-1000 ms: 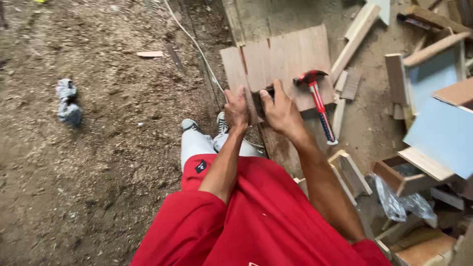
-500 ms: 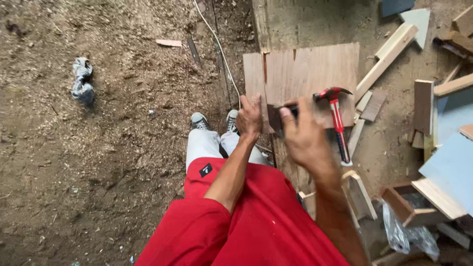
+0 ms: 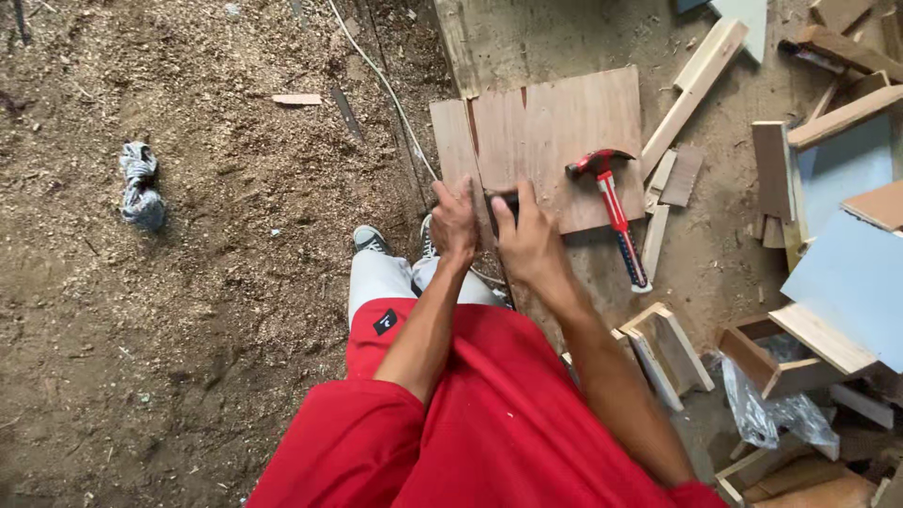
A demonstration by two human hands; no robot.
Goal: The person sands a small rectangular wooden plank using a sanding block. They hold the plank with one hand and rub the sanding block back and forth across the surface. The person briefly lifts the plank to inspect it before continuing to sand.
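My left hand (image 3: 454, 224) and my right hand (image 3: 527, 240) meet in front of me over a small dark object (image 3: 501, 200), which both seem to grip; what it is I cannot tell. They hover above the near edge of brown plywood panels (image 3: 555, 132) that lie flat on the ground. A claw hammer (image 3: 616, 212) with a red head and a red, white and blue handle rests to the right of my right hand, partly on the panels. My grey trousers and shoes (image 3: 369, 239) show below my hands.
Sawdust-covered ground stretches to the left, with a crumpled grey rag (image 3: 139, 184) on it. A white cord (image 3: 386, 85) runs past the panels. Wood offcuts (image 3: 698, 66), small open wooden boxes (image 3: 670, 353) and pale blue boards (image 3: 851, 282) crowd the right side.
The view has shifted, so the panels and hammer sit further right and lower. My hands have drawn closer together around the small dark object.
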